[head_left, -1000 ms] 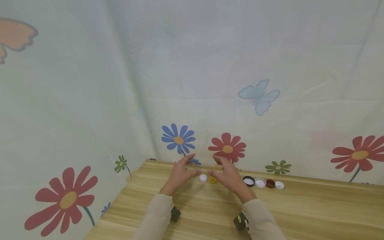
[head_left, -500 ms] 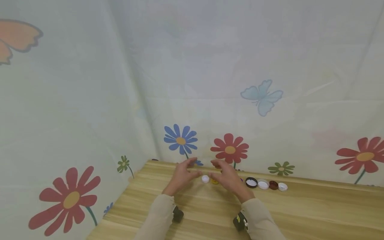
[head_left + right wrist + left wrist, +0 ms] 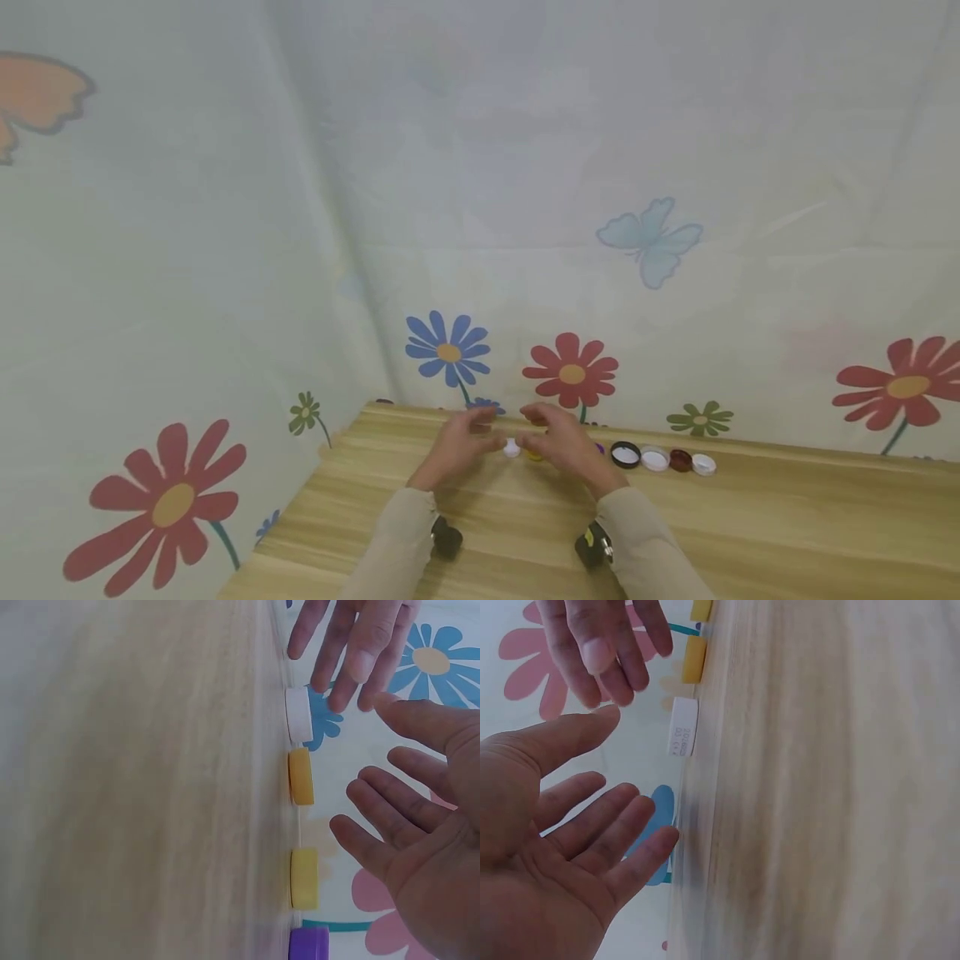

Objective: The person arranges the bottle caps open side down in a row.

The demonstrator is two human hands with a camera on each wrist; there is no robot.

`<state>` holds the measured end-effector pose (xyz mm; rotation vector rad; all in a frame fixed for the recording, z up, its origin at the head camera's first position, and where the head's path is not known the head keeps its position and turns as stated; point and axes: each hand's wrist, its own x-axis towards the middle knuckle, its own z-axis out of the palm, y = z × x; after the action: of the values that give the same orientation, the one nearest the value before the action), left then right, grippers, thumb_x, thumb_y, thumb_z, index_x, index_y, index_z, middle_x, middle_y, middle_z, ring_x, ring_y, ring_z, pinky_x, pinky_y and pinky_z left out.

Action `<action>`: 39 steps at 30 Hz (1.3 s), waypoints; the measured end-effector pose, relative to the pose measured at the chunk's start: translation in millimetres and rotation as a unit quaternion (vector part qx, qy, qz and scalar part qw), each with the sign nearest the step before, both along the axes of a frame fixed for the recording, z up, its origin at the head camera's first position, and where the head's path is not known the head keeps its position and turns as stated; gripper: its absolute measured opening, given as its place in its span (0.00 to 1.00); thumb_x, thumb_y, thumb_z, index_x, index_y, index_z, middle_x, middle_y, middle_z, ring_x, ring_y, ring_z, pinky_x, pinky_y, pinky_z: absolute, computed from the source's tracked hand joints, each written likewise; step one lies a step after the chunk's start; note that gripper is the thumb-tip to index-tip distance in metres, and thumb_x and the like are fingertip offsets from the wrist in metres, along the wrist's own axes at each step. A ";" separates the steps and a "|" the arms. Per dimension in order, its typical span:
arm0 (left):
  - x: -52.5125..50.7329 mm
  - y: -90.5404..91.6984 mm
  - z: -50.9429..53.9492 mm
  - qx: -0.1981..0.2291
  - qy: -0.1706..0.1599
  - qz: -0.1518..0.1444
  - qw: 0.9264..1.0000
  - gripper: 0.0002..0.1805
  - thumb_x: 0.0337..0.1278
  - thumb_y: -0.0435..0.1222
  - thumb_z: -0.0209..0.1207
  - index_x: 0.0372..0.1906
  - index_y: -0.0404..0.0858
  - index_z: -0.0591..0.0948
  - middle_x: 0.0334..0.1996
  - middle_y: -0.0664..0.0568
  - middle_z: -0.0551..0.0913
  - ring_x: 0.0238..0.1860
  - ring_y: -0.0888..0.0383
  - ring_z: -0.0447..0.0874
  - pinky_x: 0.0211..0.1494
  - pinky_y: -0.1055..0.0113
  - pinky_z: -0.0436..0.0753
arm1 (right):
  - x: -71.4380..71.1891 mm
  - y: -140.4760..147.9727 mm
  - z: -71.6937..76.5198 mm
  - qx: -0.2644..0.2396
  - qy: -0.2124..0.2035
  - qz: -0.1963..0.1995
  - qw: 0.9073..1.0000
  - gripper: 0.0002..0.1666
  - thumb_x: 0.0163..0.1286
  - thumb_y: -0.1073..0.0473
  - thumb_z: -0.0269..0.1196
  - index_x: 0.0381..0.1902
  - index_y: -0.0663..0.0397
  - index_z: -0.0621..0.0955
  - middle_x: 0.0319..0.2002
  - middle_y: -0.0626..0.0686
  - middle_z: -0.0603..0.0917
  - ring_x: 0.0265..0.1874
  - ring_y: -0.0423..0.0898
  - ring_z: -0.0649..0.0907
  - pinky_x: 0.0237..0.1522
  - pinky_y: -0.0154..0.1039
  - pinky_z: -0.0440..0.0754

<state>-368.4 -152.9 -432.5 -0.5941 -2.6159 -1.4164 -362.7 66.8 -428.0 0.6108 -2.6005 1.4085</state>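
Table point(image 3: 787, 517): we see row near far edge, left to right: white cap point(image 3: 299, 715), orange cap point(image 3: 301, 776), yellow cap point(image 3: 304, 879), purple cap point(image 3: 309, 943), then black-rimmed lid point(image 3: 626, 455). We mark left hand point(image 3: 454, 447) released, fingers loosely bent, near white cap. Right hand point(image 3: 564, 443) released too, facing left hand, near orange cap.

In the head view, a pale printed backdrop point(image 3: 480, 150) rises behind a wood-grain tabletop point(image 3: 787, 525) that spreads from 4 to 7 o'clock. The prints: a blue butterfly point(image 3: 654, 242) between 2 and 3 o'clock, an orange butterfly point(image 3: 41, 92) at 10, cut off by the edge, a blue flower point(image 3: 448, 353) at 7, a mid-sized red flower point(image 3: 572, 374) at 4, a green flower point(image 3: 699, 420) farther out at 4, a larger red flower point(image 3: 172, 505) at 8.
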 end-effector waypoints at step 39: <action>0.2 7.3 -9.4 0.014 -0.025 -0.002 1.000 0.18 0.57 0.24 0.70 0.53 0.23 0.85 0.46 0.37 0.90 0.49 0.44 0.89 0.56 0.54 0.86 | -14.1 -5.7 -10.4 0.032 -0.005 0.070 0.997 0.24 0.64 0.70 0.74 0.58 0.70 0.82 0.48 0.61 0.88 0.51 0.58 0.86 0.58 0.55 0.84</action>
<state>-368.3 -145.6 -442.0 -0.5665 -2.6292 -1.4859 -376.9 61.1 -438.4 0.8116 -2.6657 1.3747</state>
